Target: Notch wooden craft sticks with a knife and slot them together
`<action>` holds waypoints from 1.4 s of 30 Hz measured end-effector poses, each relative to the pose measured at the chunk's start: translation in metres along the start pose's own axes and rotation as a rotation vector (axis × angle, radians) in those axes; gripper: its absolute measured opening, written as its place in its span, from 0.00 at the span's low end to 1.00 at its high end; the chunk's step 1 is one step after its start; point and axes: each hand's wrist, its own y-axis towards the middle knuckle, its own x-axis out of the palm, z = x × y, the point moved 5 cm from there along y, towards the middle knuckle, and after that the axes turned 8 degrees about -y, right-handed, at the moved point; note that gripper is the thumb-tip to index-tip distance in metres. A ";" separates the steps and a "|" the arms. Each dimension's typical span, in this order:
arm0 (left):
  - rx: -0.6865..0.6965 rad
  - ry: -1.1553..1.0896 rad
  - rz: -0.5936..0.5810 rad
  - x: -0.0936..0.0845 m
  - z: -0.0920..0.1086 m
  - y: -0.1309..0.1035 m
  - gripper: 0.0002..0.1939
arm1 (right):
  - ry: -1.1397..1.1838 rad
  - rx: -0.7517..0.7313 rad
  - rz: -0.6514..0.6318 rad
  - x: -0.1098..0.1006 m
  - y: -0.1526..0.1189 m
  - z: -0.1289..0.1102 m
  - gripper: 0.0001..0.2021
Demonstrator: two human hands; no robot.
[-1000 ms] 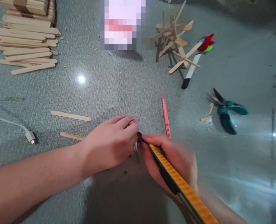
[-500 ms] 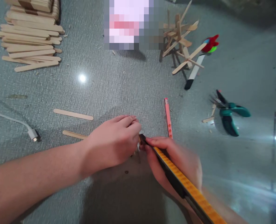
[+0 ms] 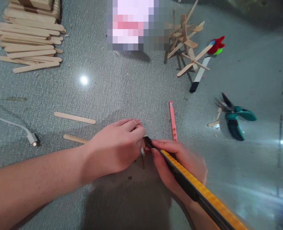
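My right hand [image 3: 177, 163] is wrapped around a yellow and black utility knife [image 3: 191, 185], whose tip end points up and left towards my other hand. My left hand [image 3: 119, 143] is closed, fingers curled down, on a small wooden craft stick [image 3: 143, 147]; only a short bit of it shows beside the knife tip, and the rest is hidden by the fingers. Under my left wrist a second craft stick [image 3: 75, 139] is partly covered. Another craft stick [image 3: 74, 118] lies flat just beyond it.
Several craft sticks are piled [image 3: 31, 48] at the upper left. A white cable [image 3: 31, 137] lies left. Behind my right hand is a pink pencil [image 3: 173, 121]. To the right are green-handled pliers [image 3: 234, 118], a white marker [image 3: 200, 74] and a craft-stick structure [image 3: 185, 38].
The knife and my right hand have shifted slightly, the knife's back end moving right. My left hand stays in nearly the same place.
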 end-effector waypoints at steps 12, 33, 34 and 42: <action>-0.006 -0.009 -0.017 -0.001 0.000 0.003 0.14 | -0.031 -0.078 -0.004 0.000 0.005 -0.008 0.09; -0.042 0.003 -0.030 0.005 -0.001 0.003 0.09 | -0.071 -0.002 -0.117 -0.006 0.007 -0.019 0.04; -0.034 -0.005 -0.036 0.005 -0.002 0.002 0.09 | -0.067 -0.006 -0.097 -0.007 0.004 -0.020 0.06; -0.036 -0.046 -0.035 0.004 -0.004 0.001 0.11 | -0.033 -0.071 0.024 -0.005 -0.006 -0.016 0.13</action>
